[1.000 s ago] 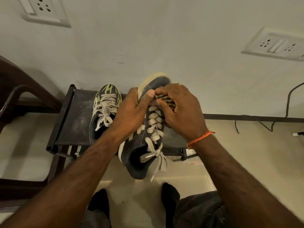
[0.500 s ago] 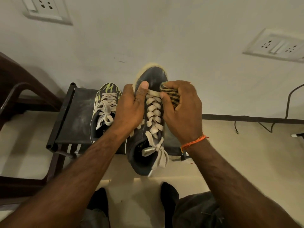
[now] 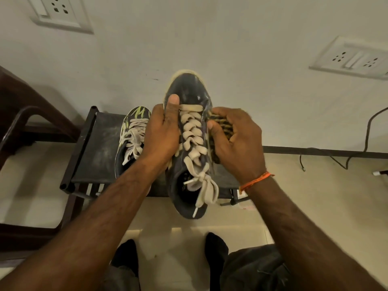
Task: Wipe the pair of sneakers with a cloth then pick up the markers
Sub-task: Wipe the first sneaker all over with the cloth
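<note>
Shifted since a second ago: right hand [image 3: 235, 141], fingers curled round the striped cloth [image 3: 220, 122], from the toe to the held sneaker's [image 3: 189, 131] right flank. Left hand [image 3: 161, 133] clamps its left side, thumb over the top lace. Beyond: second sneaker [image 3: 132, 135], resting on the black stool [image 3: 94, 148].

Two sneakers: one held sneaker [image 3: 189, 131], one resting sneaker [image 3: 131, 139] on the single stool [image 3: 94, 148]. One striped cloth [image 3: 220, 124]. Two wall sockets [image 3: 60, 13] [image 3: 352, 57].
</note>
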